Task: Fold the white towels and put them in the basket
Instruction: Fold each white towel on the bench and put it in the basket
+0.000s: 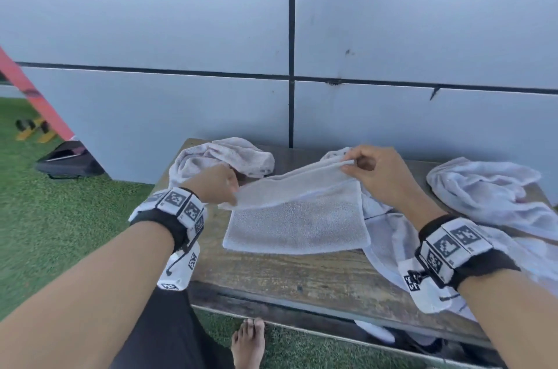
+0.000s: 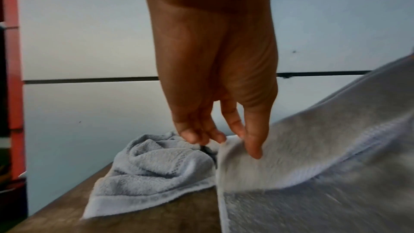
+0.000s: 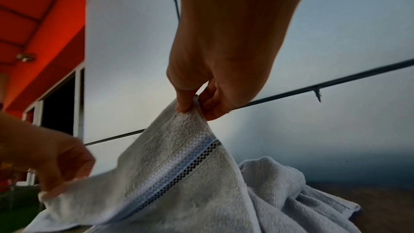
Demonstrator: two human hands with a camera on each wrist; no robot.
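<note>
A white towel (image 1: 297,211) (image 2: 313,174) (image 3: 174,174) with a blue and black woven stripe lies half-folded on the wooden table (image 1: 271,272). My left hand (image 1: 225,184) (image 2: 233,139) pinches its left top corner just above the table. Higher up, my right hand (image 1: 350,165) (image 3: 195,105) pinches the right top corner, so the upper edge slopes. The lower half rests flat on the wood. No basket is in view.
A crumpled towel (image 1: 229,157) (image 2: 152,166) sits at the table's back left, another crumpled towel (image 1: 489,187) at the right, more white cloth (image 1: 389,235) under my right wrist. A grey panelled wall (image 1: 392,112) stands right behind. Green turf (image 1: 60,217) and my bare foot (image 1: 249,341) are below.
</note>
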